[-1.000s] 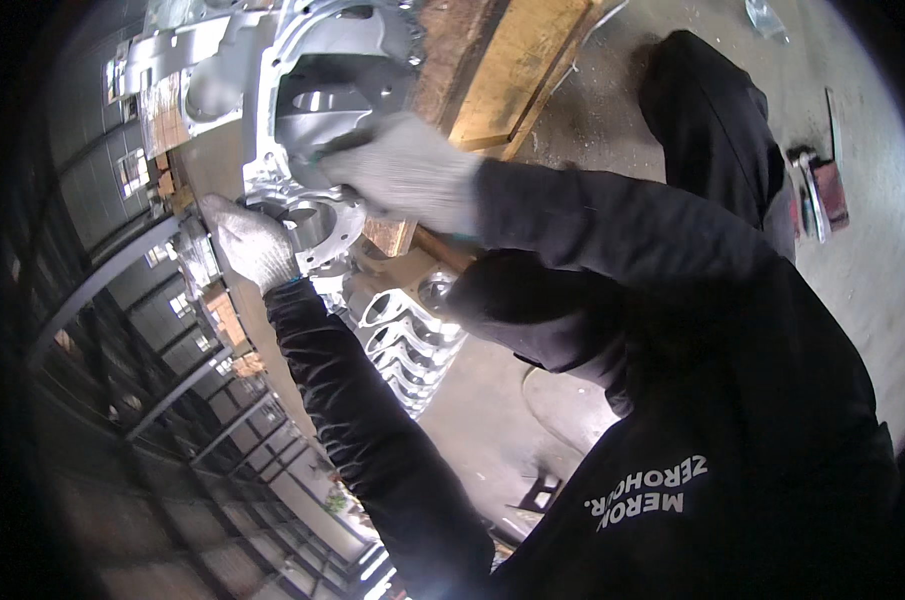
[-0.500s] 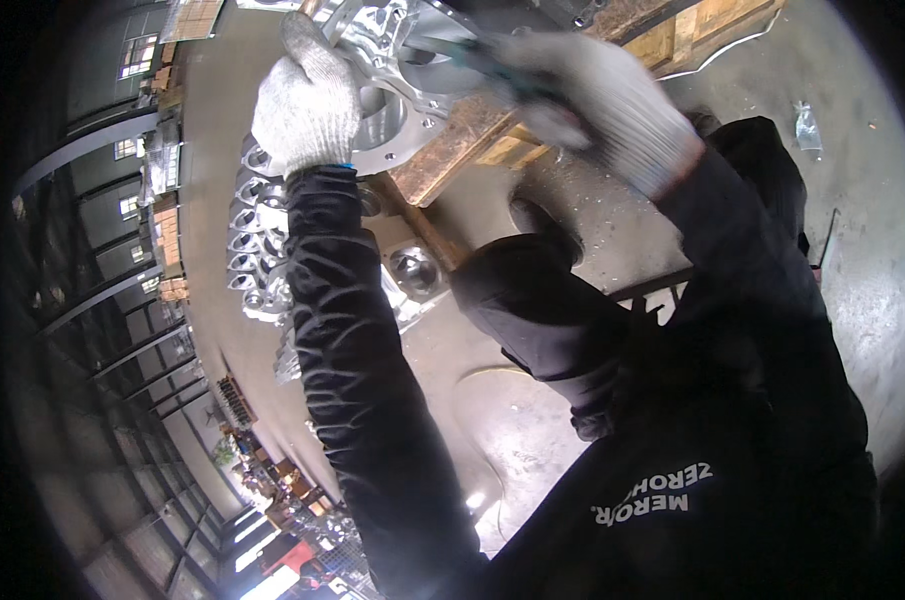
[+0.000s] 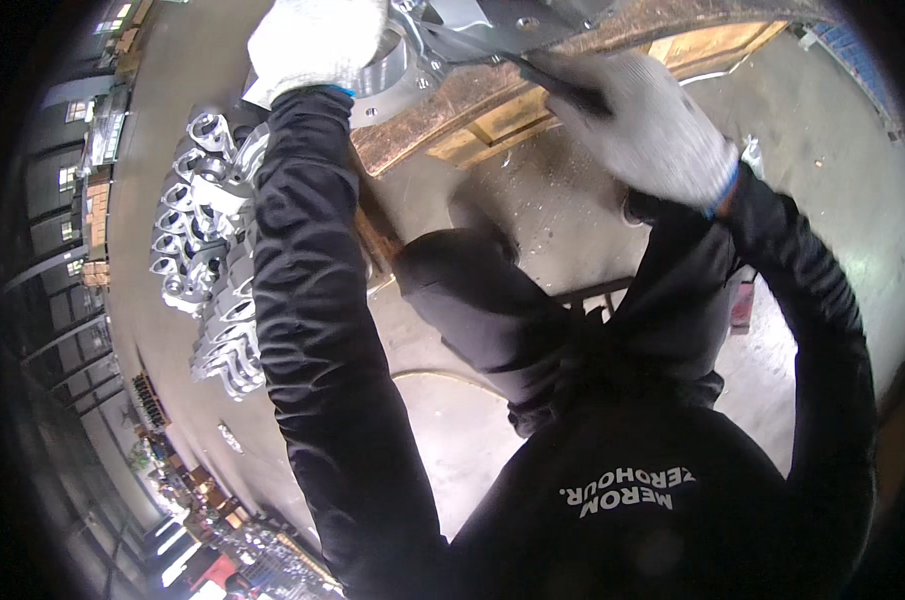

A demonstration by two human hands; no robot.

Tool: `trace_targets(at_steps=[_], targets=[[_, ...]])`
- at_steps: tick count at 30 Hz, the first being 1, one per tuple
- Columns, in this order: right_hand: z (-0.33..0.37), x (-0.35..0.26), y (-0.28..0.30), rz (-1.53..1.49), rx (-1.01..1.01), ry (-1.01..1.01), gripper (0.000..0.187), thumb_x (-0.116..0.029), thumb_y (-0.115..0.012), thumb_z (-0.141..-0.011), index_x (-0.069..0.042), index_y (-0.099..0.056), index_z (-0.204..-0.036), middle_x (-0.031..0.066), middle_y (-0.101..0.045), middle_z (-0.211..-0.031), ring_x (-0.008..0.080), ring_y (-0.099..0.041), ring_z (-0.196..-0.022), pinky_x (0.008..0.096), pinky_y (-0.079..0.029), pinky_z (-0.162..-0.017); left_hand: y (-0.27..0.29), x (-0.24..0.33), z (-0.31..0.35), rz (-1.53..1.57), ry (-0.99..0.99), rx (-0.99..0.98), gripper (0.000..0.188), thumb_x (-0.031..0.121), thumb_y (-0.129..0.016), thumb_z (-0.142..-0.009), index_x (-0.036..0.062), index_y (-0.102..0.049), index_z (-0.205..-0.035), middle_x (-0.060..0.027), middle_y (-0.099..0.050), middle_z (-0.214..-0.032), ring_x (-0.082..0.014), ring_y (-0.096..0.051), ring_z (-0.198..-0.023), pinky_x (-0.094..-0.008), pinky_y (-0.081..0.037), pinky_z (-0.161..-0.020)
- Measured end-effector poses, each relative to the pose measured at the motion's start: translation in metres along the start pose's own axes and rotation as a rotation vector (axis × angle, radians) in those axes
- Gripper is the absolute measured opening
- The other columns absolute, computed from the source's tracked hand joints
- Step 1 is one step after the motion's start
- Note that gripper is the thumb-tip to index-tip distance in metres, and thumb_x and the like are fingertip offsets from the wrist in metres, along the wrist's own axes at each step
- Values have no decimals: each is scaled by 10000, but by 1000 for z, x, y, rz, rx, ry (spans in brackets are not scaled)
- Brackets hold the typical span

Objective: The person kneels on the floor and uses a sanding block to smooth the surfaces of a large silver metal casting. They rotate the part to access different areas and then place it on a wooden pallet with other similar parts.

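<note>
A silvery machined metal casting [image 3: 382,82] with large round openings and small bolt holes lies on a worn wooden surface at the top of the view. My left hand [image 3: 317,45], in a white knit glove, is closed on the casting's left end; its fingers are partly hidden and cut off by the upper edge. My right hand [image 3: 662,130], gloved the same way, is wrapped round a dark-handled tool [image 3: 570,88]. The tool's slim front part points left toward the casting. Its tip is too blurred to tell its kind.
A wooden bench or crate [image 3: 402,145] with a rough edge stands under the casting. Rows of similar castings [image 3: 187,215] sit lower down at the left. My knees [image 3: 462,260] are below the bench edge. A thin hose [image 3: 437,375] runs over the floor.
The view has shifted, and the casting and both hands stand higher up or farther right in it. My right hand still grips the tool, now lower beside the casting's near edge.
</note>
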State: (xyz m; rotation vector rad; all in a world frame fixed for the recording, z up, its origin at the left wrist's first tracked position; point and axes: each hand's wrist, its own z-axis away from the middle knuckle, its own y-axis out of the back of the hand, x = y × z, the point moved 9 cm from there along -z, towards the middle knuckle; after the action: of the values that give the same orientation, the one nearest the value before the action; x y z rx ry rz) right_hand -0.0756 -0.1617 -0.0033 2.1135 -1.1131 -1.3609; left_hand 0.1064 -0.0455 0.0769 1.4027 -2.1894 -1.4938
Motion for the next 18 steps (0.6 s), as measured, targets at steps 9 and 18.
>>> trace_targets(at_steps=[9,18], targets=[[15,-4,10,108,-217,-132,458,-142,-647,-940,-91,-618,-1394,258,-680,-853,382,-709,-788,458,-551,-697,25,-7,2,428,242,-9,640,513,-349,-1067,19,-748,-985,-247,-734,-925,-423,-719,-862,-494,-559,-839],[12,9,16,61,-218,-59,361,-168,-658,-925,-38,-690,-1261,264,-705,-880,378,-730,-789,427,-576,-681,35,1,4,448,203,-69,622,506,-352,-1064,29,-747,-1010,-226,-739,-904,-395,-724,-835,-489,-564,-818]])
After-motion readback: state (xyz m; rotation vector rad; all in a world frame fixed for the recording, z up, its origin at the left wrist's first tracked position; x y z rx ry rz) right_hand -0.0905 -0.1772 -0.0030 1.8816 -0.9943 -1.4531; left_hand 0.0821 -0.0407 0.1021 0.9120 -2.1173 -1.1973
